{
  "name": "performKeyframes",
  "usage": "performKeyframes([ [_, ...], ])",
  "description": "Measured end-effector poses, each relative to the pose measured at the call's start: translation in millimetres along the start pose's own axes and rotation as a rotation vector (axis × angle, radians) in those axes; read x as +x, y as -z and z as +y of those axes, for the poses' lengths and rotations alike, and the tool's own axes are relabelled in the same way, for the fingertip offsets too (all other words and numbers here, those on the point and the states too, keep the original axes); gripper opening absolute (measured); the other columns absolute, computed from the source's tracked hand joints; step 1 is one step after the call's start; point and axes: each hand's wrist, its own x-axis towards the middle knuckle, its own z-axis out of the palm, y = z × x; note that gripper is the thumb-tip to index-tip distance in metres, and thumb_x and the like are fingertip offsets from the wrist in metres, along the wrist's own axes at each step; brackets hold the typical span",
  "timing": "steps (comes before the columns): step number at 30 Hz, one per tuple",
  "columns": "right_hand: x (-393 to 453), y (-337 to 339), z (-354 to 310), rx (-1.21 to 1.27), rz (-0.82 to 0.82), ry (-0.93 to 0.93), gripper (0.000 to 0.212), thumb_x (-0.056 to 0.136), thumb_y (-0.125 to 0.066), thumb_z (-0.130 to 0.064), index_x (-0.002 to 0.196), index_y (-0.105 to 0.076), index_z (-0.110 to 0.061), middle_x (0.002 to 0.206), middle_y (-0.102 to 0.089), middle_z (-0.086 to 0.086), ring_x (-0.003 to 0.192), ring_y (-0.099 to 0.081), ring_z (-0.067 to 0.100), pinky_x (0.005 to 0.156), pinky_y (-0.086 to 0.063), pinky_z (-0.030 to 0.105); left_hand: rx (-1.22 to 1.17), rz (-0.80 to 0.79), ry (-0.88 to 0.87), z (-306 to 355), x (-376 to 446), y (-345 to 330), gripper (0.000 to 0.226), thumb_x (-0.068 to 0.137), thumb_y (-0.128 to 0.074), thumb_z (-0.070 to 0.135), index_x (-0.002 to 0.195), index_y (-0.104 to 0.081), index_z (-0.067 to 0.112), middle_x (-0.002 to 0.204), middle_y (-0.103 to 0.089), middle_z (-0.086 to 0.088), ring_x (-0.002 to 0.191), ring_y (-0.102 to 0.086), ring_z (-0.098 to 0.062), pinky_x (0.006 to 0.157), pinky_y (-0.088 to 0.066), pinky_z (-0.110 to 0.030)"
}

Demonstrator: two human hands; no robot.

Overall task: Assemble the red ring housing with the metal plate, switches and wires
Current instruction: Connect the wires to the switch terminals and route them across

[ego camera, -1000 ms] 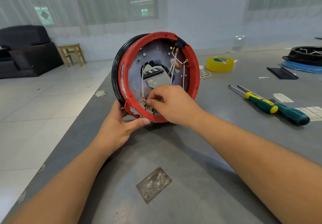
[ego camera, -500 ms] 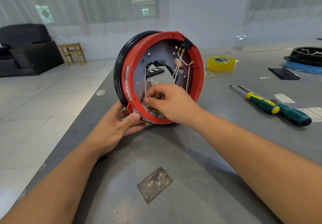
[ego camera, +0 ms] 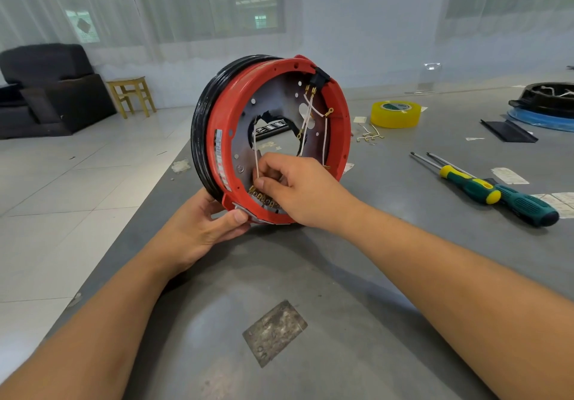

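The red ring housing (ego camera: 340, 126) stands on its edge on the grey table, with a black band around its back. A grey metal plate (ego camera: 281, 95) with a jagged centre hole sits inside it. White wires (ego camera: 306, 126) with brass terminals run from a black switch (ego camera: 320, 78) at the top down to a brass terminal row (ego camera: 259, 196) at the bottom. My left hand (ego camera: 205, 225) grips the housing's lower left rim. My right hand (ego camera: 298, 188) reaches inside and pinches a white wire right above the terminal row.
A yellow tape roll (ego camera: 395, 113) and loose brass terminals (ego camera: 369, 135) lie behind the housing. Two screwdrivers (ego camera: 484, 186) lie at the right. A black and blue ring assembly (ego camera: 546, 104) sits far right. The table's left edge (ego camera: 161, 188) drops to a tiled floor.
The housing has turned and tipped a little more upright, showing more of its black back band. My right hand's fingers have shifted slightly on the wire at the terminal row.
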Motion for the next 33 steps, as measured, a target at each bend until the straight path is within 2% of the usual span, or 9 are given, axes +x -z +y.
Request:
performKeyframes([
  [3, 0, 1, 0, 0.012, -0.001, -0.005, 0.01, 0.099, -0.061, -0.019, 0.091, -0.063, -0.013, 0.077, -0.066, 0.001, 0.076, -0.06, 0.02, 0.075, -0.052, 0.043, 0.006, -0.002, 0.0, 2, 0, 0, 0.045, 0.077, -0.086, 0.039, 0.12, -0.073, 0.037, 0.122, -0.076, 0.002, 0.119, -0.072, -0.026, 0.09, -0.061, -0.028],
  [8, 1, 4, -1, -0.012, -0.031, 0.001, 0.01, 0.1, -0.06, -0.018, 0.093, -0.063, -0.011, 0.078, -0.065, 0.003, 0.074, -0.058, 0.019, 0.073, -0.051, 0.039, 0.074, -0.007, -0.021, 1, 0, 2, 0.064, 0.066, -0.093, 0.063, 0.121, -0.073, 0.037, 0.125, -0.074, 0.003, 0.123, -0.07, -0.024, 0.093, -0.061, -0.03],
  [14, 3, 9, -2, -0.047, -0.095, 0.008, 0.009, 0.1, -0.059, -0.017, 0.092, -0.063, -0.014, 0.076, -0.059, -0.004, 0.065, -0.049, 0.005, 0.059, -0.036, 0.013, 0.106, -0.002, -0.036, 0, -1, 2, 0.064, 0.064, -0.092, 0.067, 0.118, -0.075, 0.037, 0.125, -0.075, 0.002, 0.123, -0.07, -0.025, 0.095, -0.06, -0.032],
  [18, 4, 10, -2, -0.088, -0.109, 0.029, 0.009, 0.099, -0.059, -0.017, 0.093, -0.062, -0.012, 0.082, -0.059, -0.002, 0.07, -0.05, 0.004, 0.061, -0.035, 0.012, 0.115, -0.012, -0.016, 0, -1, 3, 0.068, 0.064, -0.093, 0.066, 0.121, -0.074, 0.035, 0.128, -0.074, 0.001, 0.123, -0.07, -0.025, 0.093, -0.06, -0.029],
  [23, 6, 11, -2, -0.117, -0.123, 0.047, 0.008, 0.099, -0.058, -0.016, 0.092, -0.061, -0.013, 0.085, -0.061, -0.001, 0.076, -0.054, 0.007, 0.067, -0.04, 0.017, 0.138, 0.0, -0.026, -1, -1, 3, 0.065, 0.063, -0.092, 0.068, 0.118, -0.075, 0.038, 0.128, -0.074, 0.001, 0.124, -0.069, -0.027, 0.106, -0.054, -0.049],
  [25, 6, 11, -2, -0.117, -0.131, 0.048, 0.008, 0.1, -0.058, -0.016, 0.092, -0.062, -0.014, 0.085, -0.061, -0.001, 0.076, -0.056, 0.007, 0.068, -0.042, 0.018, 0.148, -0.011, -0.032, -1, -1, 4, 0.064, 0.065, -0.09, 0.068, 0.119, -0.075, 0.038, 0.128, -0.074, 0.0, 0.125, -0.069, -0.027, 0.109, -0.051, -0.053],
  [30, 7, 12, -1, -0.083, -0.134, 0.01, 0.012, 0.099, -0.061, -0.02, 0.092, -0.065, -0.012, 0.087, -0.066, 0.003, 0.078, -0.062, 0.013, 0.072, -0.049, 0.027, 0.175, -0.016, -0.045, 0, -3, 4, 0.062, 0.068, -0.089, 0.068, 0.12, -0.073, 0.038, 0.128, -0.074, -0.001, 0.125, -0.068, -0.027, 0.108, -0.054, -0.051],
  [33, 6, 10, -1, -0.049, -0.107, -0.026, 0.013, 0.098, -0.064, -0.023, 0.093, -0.069, -0.012, 0.086, -0.068, 0.004, 0.076, -0.061, 0.012, 0.071, -0.048, 0.024, 0.23, -0.019, -0.076, -1, -2, 4, 0.059, 0.072, -0.086, 0.068, 0.122, -0.073, 0.039, 0.128, -0.074, 0.002, 0.124, -0.068, -0.023, 0.112, -0.048, -0.055],
])
